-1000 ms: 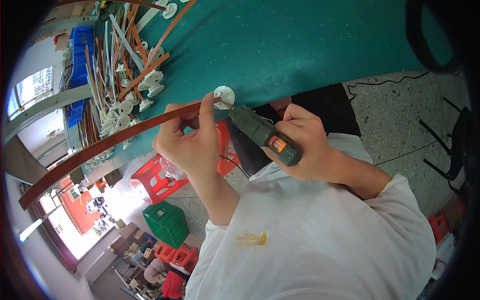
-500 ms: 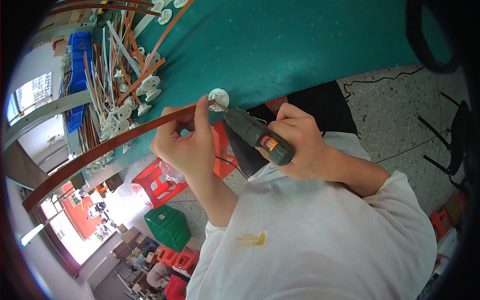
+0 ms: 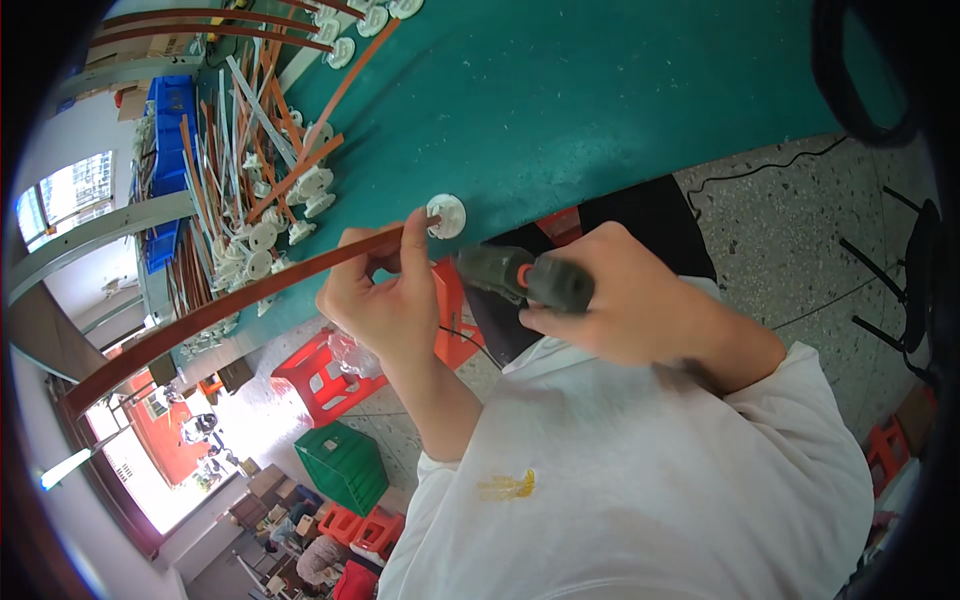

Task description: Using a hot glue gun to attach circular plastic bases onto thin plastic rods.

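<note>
A long brown strip (image 3: 250, 290) runs from the left into my left hand (image 3: 385, 295), pinched between thumb and fingers near its end. At that end sits a white round disc (image 3: 449, 217), beside my thumb tip and over the table's near edge. My right hand (image 3: 635, 295) is closed round a dark green pistol-shaped power tool (image 3: 560, 284) with an orange part. The tool's front points toward the disc but stands apart from it. Motion blurs the tool, and my fingers hide its handle.
On the green table (image 3: 560, 90), several brown and grey strips with white discs (image 3: 262, 235) lie heaped at the left, near a blue bin (image 3: 170, 130). Red stools (image 3: 325, 375) and a green crate (image 3: 342, 468) stand below. A dark chair (image 3: 915, 280) is at the right.
The power tool has drawn back from the disc and turned, its rear now facing more toward me. My left hand still pinches the strip. The whole view has shifted slightly.
</note>
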A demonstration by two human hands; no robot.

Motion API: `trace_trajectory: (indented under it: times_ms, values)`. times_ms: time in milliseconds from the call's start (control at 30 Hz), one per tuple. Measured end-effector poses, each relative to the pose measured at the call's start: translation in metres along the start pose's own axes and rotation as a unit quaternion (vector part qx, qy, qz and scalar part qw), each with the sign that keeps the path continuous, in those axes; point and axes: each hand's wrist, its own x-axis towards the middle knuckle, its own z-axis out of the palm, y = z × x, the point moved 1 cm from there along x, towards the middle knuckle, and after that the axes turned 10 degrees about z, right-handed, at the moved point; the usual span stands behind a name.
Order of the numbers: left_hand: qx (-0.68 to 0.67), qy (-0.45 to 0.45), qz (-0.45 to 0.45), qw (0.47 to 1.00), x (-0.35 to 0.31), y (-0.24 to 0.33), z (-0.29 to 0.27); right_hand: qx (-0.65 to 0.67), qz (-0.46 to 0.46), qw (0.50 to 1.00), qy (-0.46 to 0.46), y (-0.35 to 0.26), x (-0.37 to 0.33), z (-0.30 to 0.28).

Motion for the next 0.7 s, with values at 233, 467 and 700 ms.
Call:
trace_trajectory:
  times_ms: [233,467,700]
  values:
    - [-0.015,0.030,-0.025,0.999,0.000,0.008,-0.010,0.366,0.016,0.930,0.027,0.003,-0.013,-0.088]
    - [-0.202,0.069,0.035,0.976,0.087,0.053,0.031,0.274,-0.151,0.836,0.450,0.040,0.003,-0.206]
    - [-0.046,0.004,0.159,0.986,0.187,0.074,0.147,0.326,-0.171,0.830,0.418,0.041,-0.001,-0.205]
